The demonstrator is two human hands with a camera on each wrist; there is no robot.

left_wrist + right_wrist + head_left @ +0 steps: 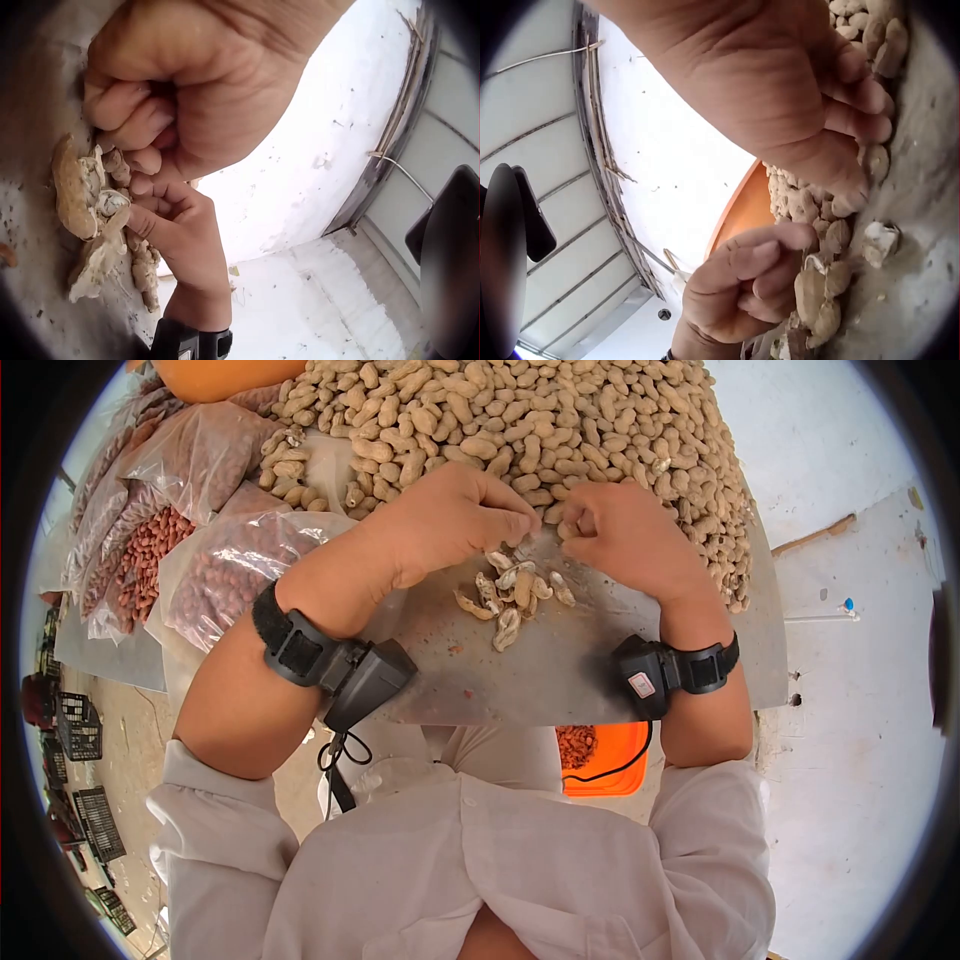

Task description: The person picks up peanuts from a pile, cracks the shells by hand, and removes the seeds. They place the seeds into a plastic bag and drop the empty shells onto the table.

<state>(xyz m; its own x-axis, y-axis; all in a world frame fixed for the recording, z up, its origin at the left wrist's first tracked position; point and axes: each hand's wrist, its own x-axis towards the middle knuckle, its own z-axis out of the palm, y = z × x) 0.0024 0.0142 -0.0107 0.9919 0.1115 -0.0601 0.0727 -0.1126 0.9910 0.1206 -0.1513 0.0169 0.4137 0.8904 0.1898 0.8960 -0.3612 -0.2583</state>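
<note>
A small pile of broken peanut shells lies on the grey tabletop, just below both hands. My left hand has its fingers curled in and the thumb close to the index fingertip; nothing shows between them. In the left wrist view the knuckles of my left hand come right over the shells. My right hand faces it a short way off, fingers bent inward. In the right wrist view a peanut shows between the thumb and fingertips of my right hand, which pinch it.
A large heap of unshelled peanuts covers the table's far side. Clear plastic bags of red peanut kernels stand at the left, near an orange container. Below the table edge sits an orange tub holding reddish bits. Black crates stand on the floor.
</note>
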